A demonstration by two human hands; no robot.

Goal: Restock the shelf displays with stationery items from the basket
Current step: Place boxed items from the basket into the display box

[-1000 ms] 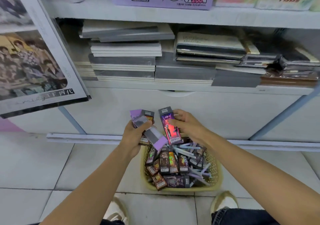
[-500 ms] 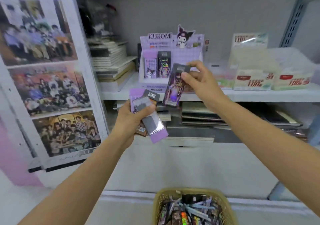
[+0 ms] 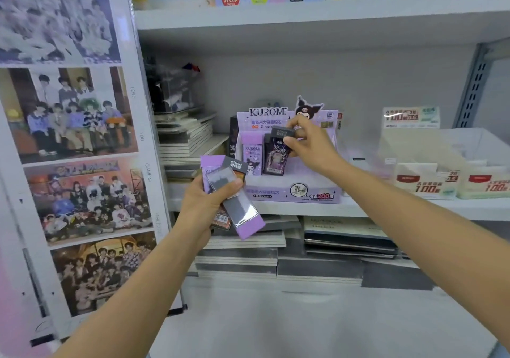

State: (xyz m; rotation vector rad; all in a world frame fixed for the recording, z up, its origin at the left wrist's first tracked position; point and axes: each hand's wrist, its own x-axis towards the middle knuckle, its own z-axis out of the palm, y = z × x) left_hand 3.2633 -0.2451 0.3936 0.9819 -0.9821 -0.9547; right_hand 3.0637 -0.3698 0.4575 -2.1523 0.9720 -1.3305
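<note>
Right hand fingers pinch a dark pack by its top in the Kuromi box; left hand grips other packs.

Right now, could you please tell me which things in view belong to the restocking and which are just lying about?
Part of the job: dark pack, in the grip of the right hand; bundle of packs in the left hand; purple display box.

Just lying about: stacked notebooks; posters on the left; white boxes on the right.
</note>
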